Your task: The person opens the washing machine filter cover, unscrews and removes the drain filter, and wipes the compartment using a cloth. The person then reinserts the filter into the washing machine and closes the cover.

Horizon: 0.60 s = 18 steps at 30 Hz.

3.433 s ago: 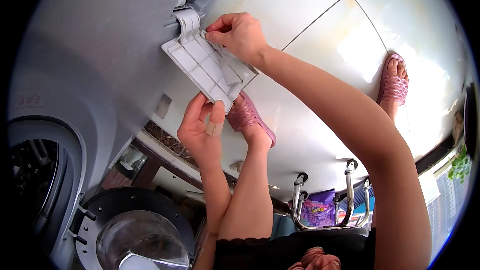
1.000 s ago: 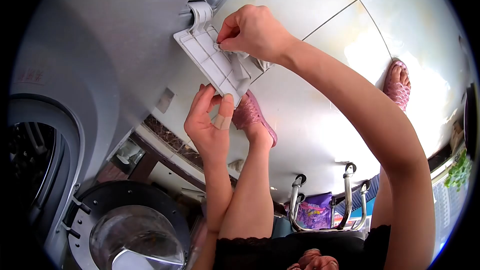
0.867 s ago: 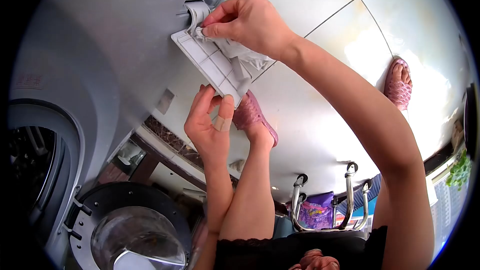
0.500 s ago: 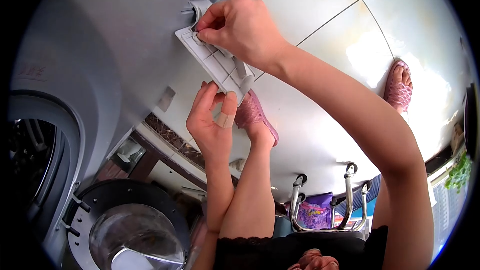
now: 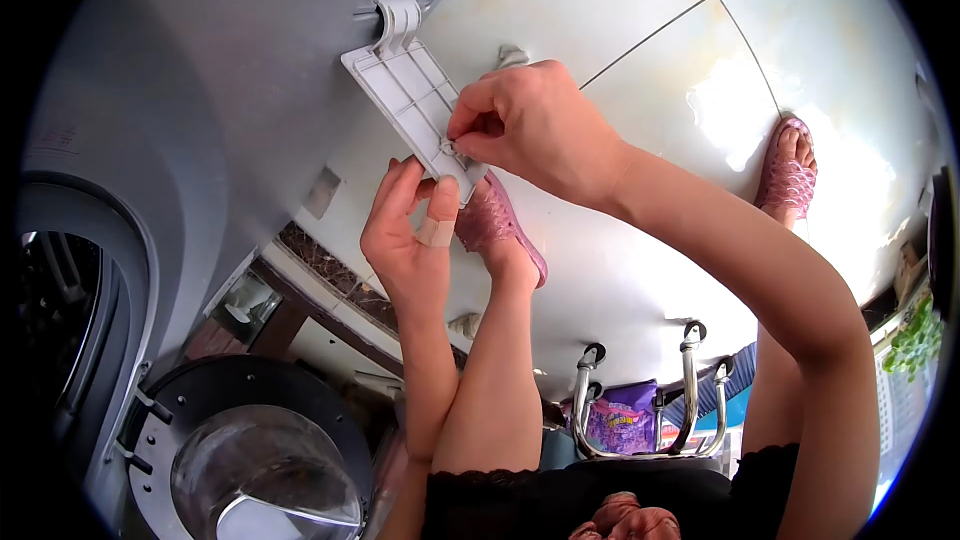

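Note:
A white ribbed plastic cover (image 5: 405,90) with a curved hinge arm (image 5: 399,16) hangs out from the lower front of a grey washing machine (image 5: 250,60). My left hand (image 5: 408,215), a bandage around its thumb, grips the cover's near end between thumb and fingers. Fingertips of my right hand (image 5: 545,125) are pinched together on the ribbed inner face near that same end. A small whitish wad (image 5: 447,147) shows at those fingertips; its material is unclear. The right hand partly hides the cover's right edge.
The washer's round door (image 5: 250,440) stands open at lower left. Pink sandals (image 5: 790,175) are on my feet on the tiled floor (image 5: 660,100). A crumpled pale scrap (image 5: 512,55) lies beyond my right hand. Below are a wheeled chrome frame (image 5: 690,380) and a purple bag (image 5: 622,418).
My right hand has slid along the cover from its hinge end toward my left hand, uncovering the hinge arm. My left hand keeps its grip. The view has shifted slightly.

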### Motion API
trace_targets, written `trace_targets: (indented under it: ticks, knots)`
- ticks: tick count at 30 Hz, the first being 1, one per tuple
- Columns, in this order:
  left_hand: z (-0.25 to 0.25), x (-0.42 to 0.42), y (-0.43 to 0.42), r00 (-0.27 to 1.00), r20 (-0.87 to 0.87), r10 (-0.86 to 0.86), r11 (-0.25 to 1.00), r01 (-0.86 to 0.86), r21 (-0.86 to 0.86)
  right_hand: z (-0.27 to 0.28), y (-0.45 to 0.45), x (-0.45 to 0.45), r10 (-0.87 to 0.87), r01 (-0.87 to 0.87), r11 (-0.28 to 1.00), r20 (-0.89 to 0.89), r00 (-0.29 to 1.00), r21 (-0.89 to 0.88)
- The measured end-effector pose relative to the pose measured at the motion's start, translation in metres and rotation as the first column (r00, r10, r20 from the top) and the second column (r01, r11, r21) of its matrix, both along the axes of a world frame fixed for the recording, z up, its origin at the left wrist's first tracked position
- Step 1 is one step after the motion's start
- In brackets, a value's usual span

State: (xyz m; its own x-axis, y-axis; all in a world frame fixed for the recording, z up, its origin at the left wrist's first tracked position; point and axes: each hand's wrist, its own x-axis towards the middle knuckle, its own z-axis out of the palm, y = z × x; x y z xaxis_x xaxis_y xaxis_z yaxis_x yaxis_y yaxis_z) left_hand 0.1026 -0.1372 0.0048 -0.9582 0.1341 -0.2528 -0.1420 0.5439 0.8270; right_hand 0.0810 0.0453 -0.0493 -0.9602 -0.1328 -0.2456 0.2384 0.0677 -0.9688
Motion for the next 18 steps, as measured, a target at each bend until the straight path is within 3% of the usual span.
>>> trace_targets:
  ticks: [2,5,10,13,16,18]
  knots:
    - [0.003,0.000,0.007,1.000,0.018,0.001,1.000,-0.001,0.020,-0.001,0.002,0.002,0.013,-0.012,1.000,-0.039,0.999,0.019]
    - [0.000,0.004,0.001,1.000,0.025,-0.013,1.000,0.012,0.025,0.005,-0.008,-0.021,-0.144,0.150,0.987,0.104,0.984,-0.052]
    - [0.001,0.003,-0.001,0.999,0.039,0.018,0.998,-0.020,0.057,-0.005,-0.004,0.008,-0.005,0.003,0.997,-0.037,0.999,-0.074]
    - [0.001,0.002,0.001,0.998,0.049,0.037,0.998,-0.039,0.055,0.004,0.009,0.000,0.070,-0.063,0.993,0.066,0.995,-0.101]
    - [0.001,0.005,0.000,0.997,0.049,0.057,0.997,-0.059,0.047,0.001,-0.005,0.014,0.026,-0.024,0.998,0.041,0.999,-0.049]
    - [0.001,0.004,-0.002,0.997,0.042,0.058,0.997,-0.059,0.046,0.000,-0.002,0.013,0.088,-0.087,0.996,-0.036,0.995,0.025]
